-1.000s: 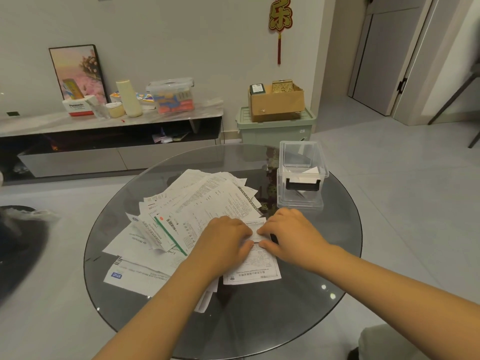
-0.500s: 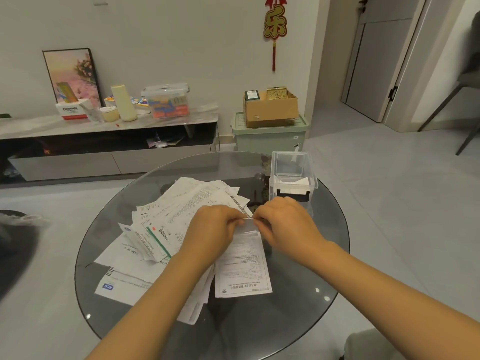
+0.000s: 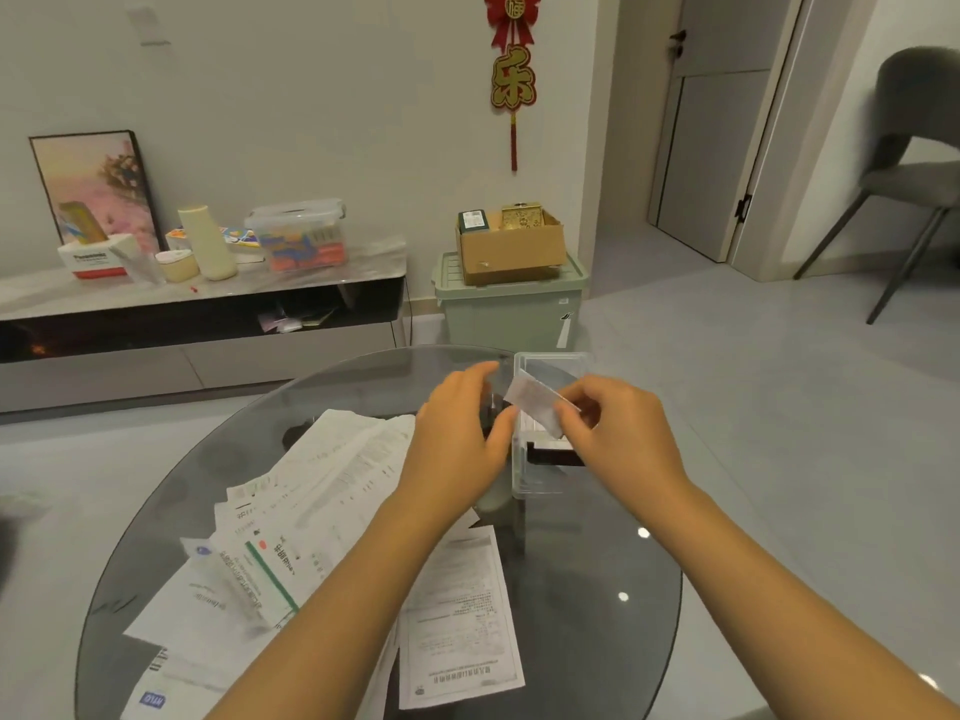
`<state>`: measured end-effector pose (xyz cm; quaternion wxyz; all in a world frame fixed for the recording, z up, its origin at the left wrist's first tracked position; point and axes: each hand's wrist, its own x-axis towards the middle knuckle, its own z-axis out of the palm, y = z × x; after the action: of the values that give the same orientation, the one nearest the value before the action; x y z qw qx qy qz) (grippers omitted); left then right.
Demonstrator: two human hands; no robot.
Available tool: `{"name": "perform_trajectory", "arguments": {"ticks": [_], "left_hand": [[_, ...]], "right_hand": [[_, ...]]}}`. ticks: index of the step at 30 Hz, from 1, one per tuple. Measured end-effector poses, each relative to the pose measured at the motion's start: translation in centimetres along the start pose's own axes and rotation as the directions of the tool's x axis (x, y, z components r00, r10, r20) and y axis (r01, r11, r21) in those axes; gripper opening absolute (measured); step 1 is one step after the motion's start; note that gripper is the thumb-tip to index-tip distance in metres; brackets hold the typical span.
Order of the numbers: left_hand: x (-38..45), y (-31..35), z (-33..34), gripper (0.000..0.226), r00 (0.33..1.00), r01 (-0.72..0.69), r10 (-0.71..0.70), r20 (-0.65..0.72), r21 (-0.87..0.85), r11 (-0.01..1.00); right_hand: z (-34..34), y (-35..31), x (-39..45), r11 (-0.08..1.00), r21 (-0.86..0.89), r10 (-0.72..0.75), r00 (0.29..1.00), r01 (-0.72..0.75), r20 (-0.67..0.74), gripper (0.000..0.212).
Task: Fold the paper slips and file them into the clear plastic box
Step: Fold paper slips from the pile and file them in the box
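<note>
Folded slip (image 3: 535, 407) pinched in my right hand (image 3: 618, 439), right above the clear plastic box (image 3: 522, 480); I'd say filing is the step now. Left hand (image 3: 457, 439) hovers beside, fingers loose, empty. Next I lower it between the walls. Box contents blurred; unfolded slips (image 3: 322, 511) wait on the glass table (image 3: 597, 615).

Two bare forearms are seen, ending in the left hand (image 3: 457, 439) and the right hand (image 3: 618, 439). No sleeve is worn on either as far back as the arms are shown. Short, unpainted nails are seen on the fingertips.
</note>
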<state>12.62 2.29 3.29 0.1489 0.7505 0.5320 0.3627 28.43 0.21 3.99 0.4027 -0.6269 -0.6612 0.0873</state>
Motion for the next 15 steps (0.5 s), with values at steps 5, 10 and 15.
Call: {"name": "perform_trajectory", "arguments": {"ticks": [5, 10, 15], "left_hand": [[2.9, 0.3, 1.4, 0.028, 0.941, -0.211, 0.146, 0.305, 0.19, 0.959], [5.2, 0.4, 3.2, 0.049, 0.814, -0.368, 0.184, 0.551, 0.245, 0.897], [6.3, 0.5, 4.9, 0.056, 0.742, -0.414, 0.143, 0.656, 0.28, 0.866]], "right_hand": [[-0.8, 2.6, 2.2, 0.983, 0.02, 0.183, 0.976, -0.182, -0.114, 0.007], [-0.3, 3.7, 2.9, 0.979, -0.001, 0.204, 0.974, -0.205, -0.099, 0.017], [0.4, 4.6, 3.2, 0.984, -0.049, 0.169, 0.982, -0.173, -0.08, 0.023]]}}
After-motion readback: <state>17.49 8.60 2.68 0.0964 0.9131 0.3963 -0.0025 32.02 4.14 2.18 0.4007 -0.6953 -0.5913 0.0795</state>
